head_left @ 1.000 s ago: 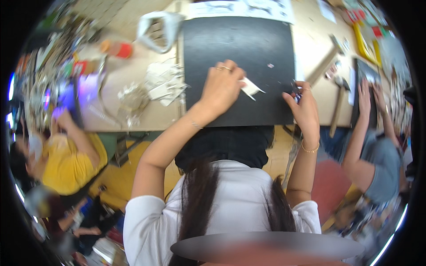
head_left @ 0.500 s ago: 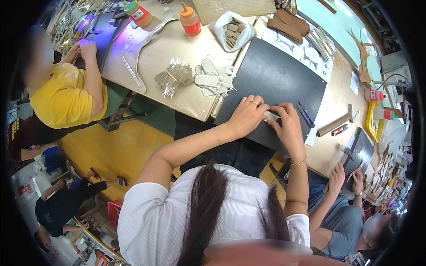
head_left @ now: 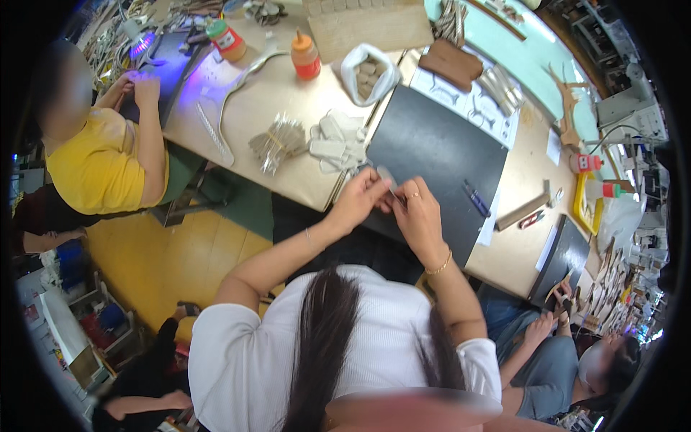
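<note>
both hands are drawing closer together than half a second ago, over the near edge of the black mat (head_left: 439, 155). small pale piece (head_left: 386, 177): mostly hidden, hard to identify. left hand (head_left: 362, 199) and right hand (head_left: 417, 216) are pinching it, fingers narrow, above the counter (head_left: 266, 101).

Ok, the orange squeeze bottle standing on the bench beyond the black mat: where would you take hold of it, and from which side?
Around the round body, below the cap. The orange squeeze bottle stands upright with its narrow nozzle on top, so a top grip looks likely to slip. I would come from the near side, past the pile of pale cut pieces; the white bag of tan pieces crowds its right.
</note>
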A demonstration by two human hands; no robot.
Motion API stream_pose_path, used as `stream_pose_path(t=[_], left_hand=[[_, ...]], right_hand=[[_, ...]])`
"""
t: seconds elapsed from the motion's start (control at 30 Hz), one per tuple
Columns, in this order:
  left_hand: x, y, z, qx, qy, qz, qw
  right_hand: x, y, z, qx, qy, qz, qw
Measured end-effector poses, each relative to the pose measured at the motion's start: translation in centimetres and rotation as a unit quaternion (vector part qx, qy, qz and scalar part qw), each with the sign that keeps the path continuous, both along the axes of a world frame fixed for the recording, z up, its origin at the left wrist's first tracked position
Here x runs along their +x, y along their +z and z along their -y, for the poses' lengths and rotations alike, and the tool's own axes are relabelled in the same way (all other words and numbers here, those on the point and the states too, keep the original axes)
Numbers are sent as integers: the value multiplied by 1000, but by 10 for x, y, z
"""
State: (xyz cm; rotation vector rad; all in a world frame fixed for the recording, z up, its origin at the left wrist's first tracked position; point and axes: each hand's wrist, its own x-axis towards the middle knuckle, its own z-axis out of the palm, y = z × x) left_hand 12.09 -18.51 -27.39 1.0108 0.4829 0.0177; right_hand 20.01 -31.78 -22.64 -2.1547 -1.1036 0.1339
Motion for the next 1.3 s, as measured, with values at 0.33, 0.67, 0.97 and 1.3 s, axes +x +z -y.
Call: stream_pose_path(t=[0.33, 0.67, 0.97, 1.3], left_hand=[[-72, 40, -94, 54, -226, -90, 969], [-142, 4, -78, 83, -440, -159, 880], [-152, -11, -59, 102, -349, -187, 913], [-121, -2, -75, 348, -398, -200, 825]], right_hand=[[4, 24, 54, -252, 192, -289, 904], [-48, -14, 114, -249, 146, -458, 841], [-80, -32, 118, -212, -60, -320, 921], [-60, -50, 100, -327, 124, -213, 912]])
